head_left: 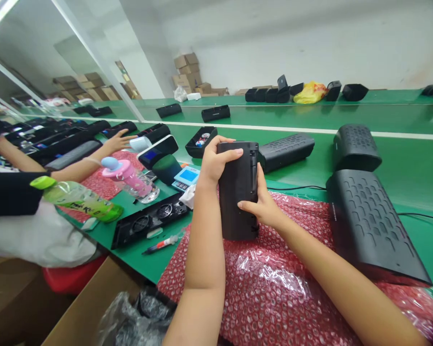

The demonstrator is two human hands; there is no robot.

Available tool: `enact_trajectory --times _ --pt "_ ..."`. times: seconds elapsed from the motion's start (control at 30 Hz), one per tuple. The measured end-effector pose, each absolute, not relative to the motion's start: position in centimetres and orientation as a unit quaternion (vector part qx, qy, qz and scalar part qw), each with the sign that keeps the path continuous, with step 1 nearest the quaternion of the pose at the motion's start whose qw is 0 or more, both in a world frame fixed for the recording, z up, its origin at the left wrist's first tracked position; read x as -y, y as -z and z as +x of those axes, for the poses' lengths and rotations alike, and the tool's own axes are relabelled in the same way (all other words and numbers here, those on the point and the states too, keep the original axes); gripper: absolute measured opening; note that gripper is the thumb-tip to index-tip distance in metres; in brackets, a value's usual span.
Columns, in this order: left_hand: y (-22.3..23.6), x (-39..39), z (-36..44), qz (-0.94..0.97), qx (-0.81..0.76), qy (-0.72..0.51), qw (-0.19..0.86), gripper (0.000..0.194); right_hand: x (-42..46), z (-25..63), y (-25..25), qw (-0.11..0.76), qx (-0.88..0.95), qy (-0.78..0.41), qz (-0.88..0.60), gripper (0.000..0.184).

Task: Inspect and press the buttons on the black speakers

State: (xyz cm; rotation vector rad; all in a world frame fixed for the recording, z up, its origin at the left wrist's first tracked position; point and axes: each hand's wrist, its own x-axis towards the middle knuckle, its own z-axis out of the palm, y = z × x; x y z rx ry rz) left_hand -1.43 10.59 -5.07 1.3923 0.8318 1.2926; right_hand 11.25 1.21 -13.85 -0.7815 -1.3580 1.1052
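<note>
One green workbench [400,158], long, running left to right, with a white stripe along it.

One sheet of red bubble wrap [274,288], spread on the near edge of the bench under both forearms.

One large black speaker grille [371,226], curved and perforated, lying on the right part of the wrap.

Two further black perforated housings [355,146] and [286,151], lying on bare bench behind the wrap, well apart from the hands.

One black speaker casing [238,190], standing upright on end on the bubble wrap, at centre, between both hands.

One black panel with two round fans [147,223], flat on the bench, left of the casing.

One left hand [212,163], curled over the casing's top left corner, fingers wrapped on its upper edge, grasping it.

One right hand [263,202], pressed against the casing's right side, thumb across the front face, gripping it.

One green drink bottle [79,199] and one pink bottle [128,178], on the left, near a neighbouring person's arm [82,166].

One small tube with red cap [162,244], lying beside the wrap's left edge.
</note>
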Motion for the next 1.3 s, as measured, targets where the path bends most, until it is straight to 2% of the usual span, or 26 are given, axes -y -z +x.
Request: enact_trajectory --times 0.43,1.3 --pt "4.9 -10.4 -1.1 0.584 -0.354 -0.538 0.495 0.047 -1.0 10.7 14.8 0.621 0.542 -0.449 -0.345 0.124" --pt "5.2 -10.4 -0.9 0.588 -0.342 -0.54 0.496 0.048 -1.0 10.7 15.1 0.622 0.547 -0.445 -0.341 0.126"
